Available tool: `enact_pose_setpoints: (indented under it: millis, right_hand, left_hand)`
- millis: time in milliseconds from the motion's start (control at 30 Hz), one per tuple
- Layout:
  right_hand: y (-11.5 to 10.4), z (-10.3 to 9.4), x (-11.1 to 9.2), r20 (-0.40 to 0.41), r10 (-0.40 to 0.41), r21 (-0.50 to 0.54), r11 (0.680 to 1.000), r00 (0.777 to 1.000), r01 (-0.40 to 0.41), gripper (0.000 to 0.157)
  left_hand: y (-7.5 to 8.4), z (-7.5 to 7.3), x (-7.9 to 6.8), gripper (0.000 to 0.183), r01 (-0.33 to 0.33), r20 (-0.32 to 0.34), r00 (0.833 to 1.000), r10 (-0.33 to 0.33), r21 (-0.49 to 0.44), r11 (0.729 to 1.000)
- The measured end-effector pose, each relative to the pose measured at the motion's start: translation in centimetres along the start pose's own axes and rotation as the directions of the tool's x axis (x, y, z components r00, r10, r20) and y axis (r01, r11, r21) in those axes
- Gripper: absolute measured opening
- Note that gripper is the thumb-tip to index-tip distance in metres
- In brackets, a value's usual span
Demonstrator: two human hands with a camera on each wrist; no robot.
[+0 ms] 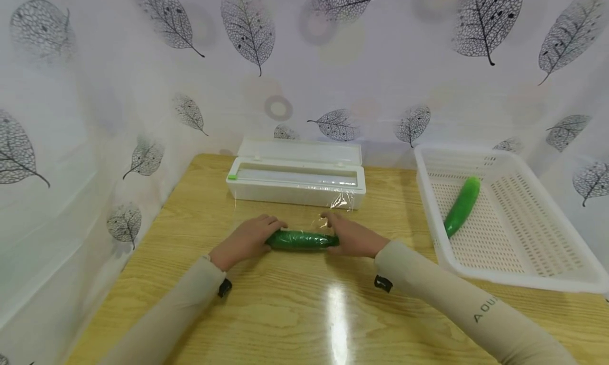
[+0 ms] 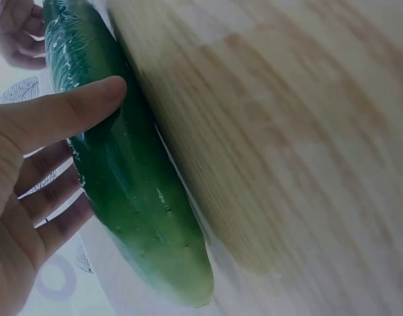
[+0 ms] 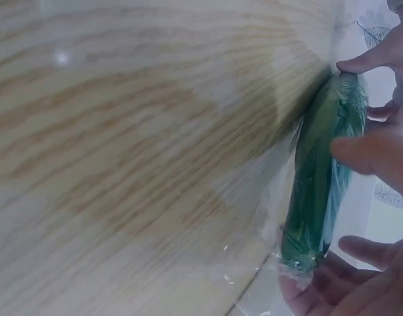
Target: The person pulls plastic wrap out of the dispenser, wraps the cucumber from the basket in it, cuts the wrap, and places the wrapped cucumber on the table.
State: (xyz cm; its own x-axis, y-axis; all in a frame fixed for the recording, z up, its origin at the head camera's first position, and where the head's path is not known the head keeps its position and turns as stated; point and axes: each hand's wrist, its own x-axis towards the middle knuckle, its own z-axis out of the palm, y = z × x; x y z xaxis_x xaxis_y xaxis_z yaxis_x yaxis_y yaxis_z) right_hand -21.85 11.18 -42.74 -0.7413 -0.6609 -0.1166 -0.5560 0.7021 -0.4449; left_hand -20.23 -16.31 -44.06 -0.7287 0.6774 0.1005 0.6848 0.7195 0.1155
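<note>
A green cucumber [image 1: 302, 240], partly covered in clear plastic wrap, lies crosswise on the table between both hands. My left hand [image 1: 247, 241] grips it toward its left end, thumb on the near side and fingers round the far side. At the other end, my right hand [image 1: 354, 237] holds it with the thumb against the film and the fingers curved behind. The wrap [image 3: 280, 263] bunches and wrinkles around the end by my right hand. Clear film also hangs over the front of a white wrap box [image 1: 295, 194], whose lid [image 1: 300, 151] stands raised.
On the right is a white perforated basket [image 1: 440, 249] with another cucumber [image 1: 463, 204] leaning along its left side. A leaf-patterned curtain [image 1: 295, 53] hangs behind and to the left of the wooden table [image 1: 266, 312].
</note>
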Motion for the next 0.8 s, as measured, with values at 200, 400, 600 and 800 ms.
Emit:
enact_pose_setpoints:
  millis: [200, 400, 600, 800]
  right_hand:
    - [0.0, 0.3, 0.5, -0.067, -0.153, -0.241, 0.961, 0.986, 0.133, 0.078]
    - [-1.3, 0.7, 1.0, -0.012, -0.222, -0.351, 0.914, 0.975, 0.204, 0.062]
    - [-1.6, 0.7, 1.1, -0.009, -0.161, -0.303, 0.941, 0.987, 0.150, 0.059]
    - [-1.1, 0.9, 1.5, -0.046, -0.173, -0.326, 0.934, 0.984, 0.149, 0.054]
  left_hand:
    - [0.0, -0.4, 0.1, 0.061, 0.023, 0.031, 0.999, -0.021, -0.042, 0.999]
    - [-0.2, -0.3, 0.0, 0.060, 0.036, 0.041, 0.999, -0.033, -0.078, 0.996]
    - [-0.6, 0.4, -0.2, 0.076, 0.035, 0.010, 0.999, -0.034, -0.109, 0.993]
    - [-1.0, 0.9, -0.3, 0.066, 0.047, -0.054, 0.997, -0.049, -0.045, 0.998]
